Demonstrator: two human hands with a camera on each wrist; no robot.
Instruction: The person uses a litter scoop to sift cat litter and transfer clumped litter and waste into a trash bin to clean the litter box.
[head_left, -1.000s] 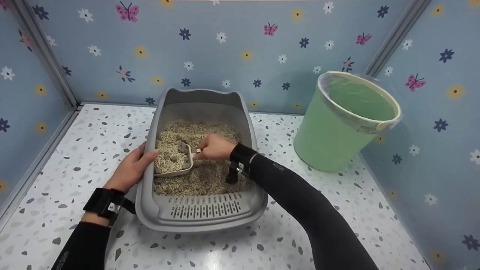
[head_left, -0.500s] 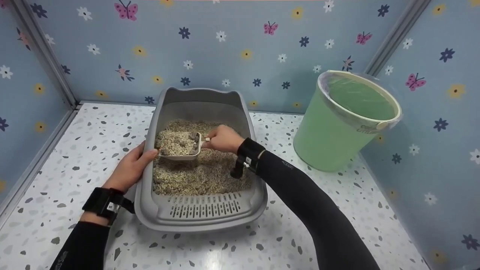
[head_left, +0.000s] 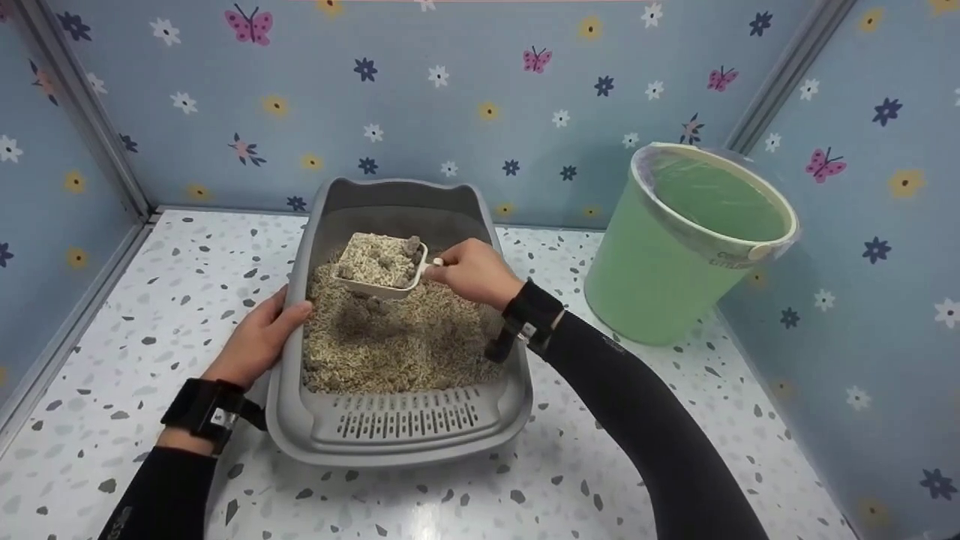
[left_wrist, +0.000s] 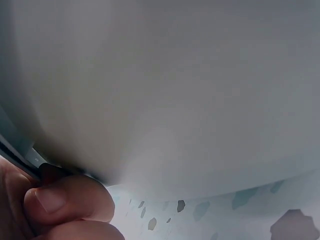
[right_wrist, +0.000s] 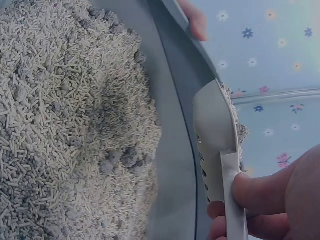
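A grey litter box point(head_left: 405, 450) stands on the floor, holding pale pellet litter point(right_wrist: 65, 110) with darker clumps. My left hand point(head_left: 259, 334) grips its left rim, thumb over the edge. In the left wrist view the curled fingers point(left_wrist: 75, 200) show beside the box's outer wall. With my right hand point(head_left: 476, 274) I hold a white litter scoop point(right_wrist: 217, 120) by its handle, thumb on one side and fingers around the other. The scoop, heaped with pellets and several clumps point(head_left: 379, 259), hangs level above the litter in the box's back half.
A green bin point(head_left: 652, 270) with a clear plastic liner stands to the right, behind my right forearm. Blue flowered panels point(head_left: 450, 90) close off the back and both sides. The floor point(head_left: 187, 300) is white with grey speckles.
My right hand has lifted the scoop out of the litter, moving it up, back and a little right with its load. My left hand stays on the rim.
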